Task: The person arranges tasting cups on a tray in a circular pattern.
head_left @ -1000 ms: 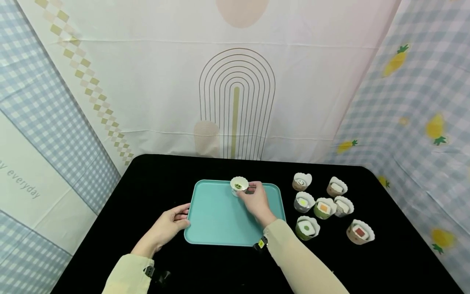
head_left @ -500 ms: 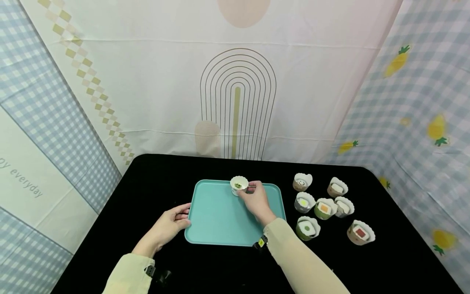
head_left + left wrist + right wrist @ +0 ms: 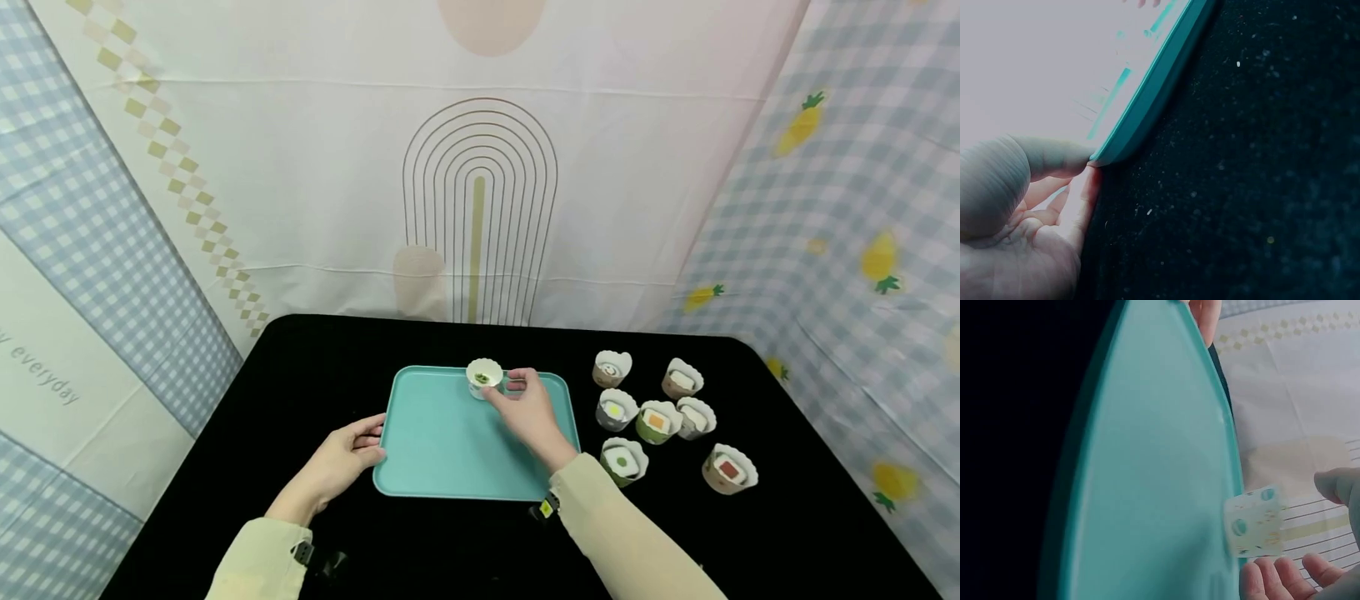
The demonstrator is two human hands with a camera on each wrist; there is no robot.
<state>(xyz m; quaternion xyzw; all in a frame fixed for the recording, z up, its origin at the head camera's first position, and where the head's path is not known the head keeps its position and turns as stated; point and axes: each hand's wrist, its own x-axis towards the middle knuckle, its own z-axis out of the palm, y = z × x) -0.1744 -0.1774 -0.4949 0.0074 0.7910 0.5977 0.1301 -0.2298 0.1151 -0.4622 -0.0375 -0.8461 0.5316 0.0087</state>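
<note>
A turquoise tray (image 3: 450,442) lies on the black table. My left hand (image 3: 337,462) holds its left edge, with thumb and fingertips pinching the rim in the left wrist view. A small white paper cup (image 3: 480,392) with green bits inside stands upright on the tray near its back edge. Next to the cup is my right hand (image 3: 531,417), its thumb and fingers spread apart. The right wrist view shows the patterned side of this cup (image 3: 1254,522), with a gap between it and the right thumb (image 3: 1335,485).
Several paper cups stand to the right of the tray, including one with an orange-topped piece (image 3: 656,423), one with a green dot (image 3: 624,462) and one with a red square (image 3: 730,470). A patterned curtain (image 3: 330,208) hangs behind the table (image 3: 330,358).
My right hand has let go of the cup, its fingers opening and drawing slightly right. The cup stays on the tray. My left hand keeps its hold on the rim.
</note>
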